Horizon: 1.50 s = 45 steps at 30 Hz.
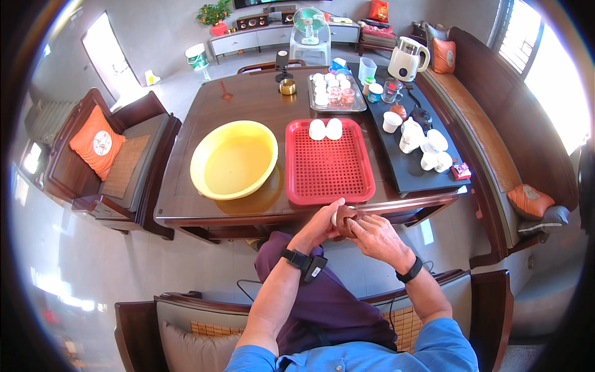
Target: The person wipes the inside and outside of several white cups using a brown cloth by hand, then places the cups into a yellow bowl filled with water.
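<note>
My left hand grips a small white cup, mostly hidden by fingers and cloth. My right hand presses a brown cloth against that cup, in front of the table's near edge. Just beyond my hands lies a red perforated plastic tray, with two white cups at its far end. To the left of the tray stands a yellow basin holding liquid. Behind the tray, a metal tray carries several white cups and small reddish patterned items.
On the right, a black tea tray bears a white gaiwan, cups, small teapots, a glass cup and an electric kettle. A brass-coloured cup and a black stand are at the wooden table's far side. A bench runs along the right.
</note>
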Motion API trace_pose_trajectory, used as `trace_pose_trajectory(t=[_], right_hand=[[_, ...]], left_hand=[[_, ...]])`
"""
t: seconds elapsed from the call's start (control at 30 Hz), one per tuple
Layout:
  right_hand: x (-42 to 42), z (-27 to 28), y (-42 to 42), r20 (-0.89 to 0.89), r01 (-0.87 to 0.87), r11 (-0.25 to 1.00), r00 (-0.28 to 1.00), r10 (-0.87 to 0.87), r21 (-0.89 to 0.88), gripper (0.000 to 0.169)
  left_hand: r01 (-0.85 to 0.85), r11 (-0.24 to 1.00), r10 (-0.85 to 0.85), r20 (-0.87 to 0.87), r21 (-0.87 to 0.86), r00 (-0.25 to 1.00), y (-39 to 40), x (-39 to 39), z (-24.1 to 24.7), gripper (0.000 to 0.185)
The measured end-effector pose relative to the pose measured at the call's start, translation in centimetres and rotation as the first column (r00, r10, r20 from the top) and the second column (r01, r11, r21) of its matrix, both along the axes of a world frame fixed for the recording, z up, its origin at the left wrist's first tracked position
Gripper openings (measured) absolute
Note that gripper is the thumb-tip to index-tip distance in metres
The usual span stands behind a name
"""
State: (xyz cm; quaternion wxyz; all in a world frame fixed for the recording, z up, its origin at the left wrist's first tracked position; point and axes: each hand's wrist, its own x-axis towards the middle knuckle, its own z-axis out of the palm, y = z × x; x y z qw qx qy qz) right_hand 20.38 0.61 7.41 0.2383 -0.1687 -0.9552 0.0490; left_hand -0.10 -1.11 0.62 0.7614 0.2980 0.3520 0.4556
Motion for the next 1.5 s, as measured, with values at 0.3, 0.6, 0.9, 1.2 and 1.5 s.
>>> trace_pose_trajectory(t=[0.3, 0.6, 0.9, 1.2, 1.5], right_hand=[[-0.8, -4.4, -0.9, -0.139, 0.139, 0.990, 0.981, -0.133, 0.035, 0.031], [-2.4, -6.0, -1.3, -0.421, 0.217, 0.877, 0.811, -0.407, -0.429, 0.028], [-2.5, -2.4, -1.2, -0.441, -0.388, 0.235, 0.617, -0.652, -0.891, 0.028], [-1.6, -4.2, -1.6, -0.358, -0.029, 0.551, 0.787, -0.502, -0.834, 0.047], [-2.9, -4.3, -1.4, -0.370, 0.178, 0.739, 0.775, -0.513, -0.650, 0.027]], left_hand=[[-0.061, 0.997, 0.063, 0.028, -0.054, 0.998, -0.4, 0.9, 0.9, 0.054], [-0.146, 0.948, 0.146, 0.021, 0.283, 0.989, 0.3, 1.2, 0.2, 0.038], [-0.238, 0.815, 0.320, -0.068, 0.528, 0.945, 0.2, 1.3, -0.1, 0.042], [-0.227, 0.940, 0.205, 0.113, 0.254, 0.972, 0.3, 1.4, -0.2, 0.038], [-0.291, 0.933, 0.242, 0.227, 0.212, 0.943, 0.6, 0.9, -1.1, 0.037]])
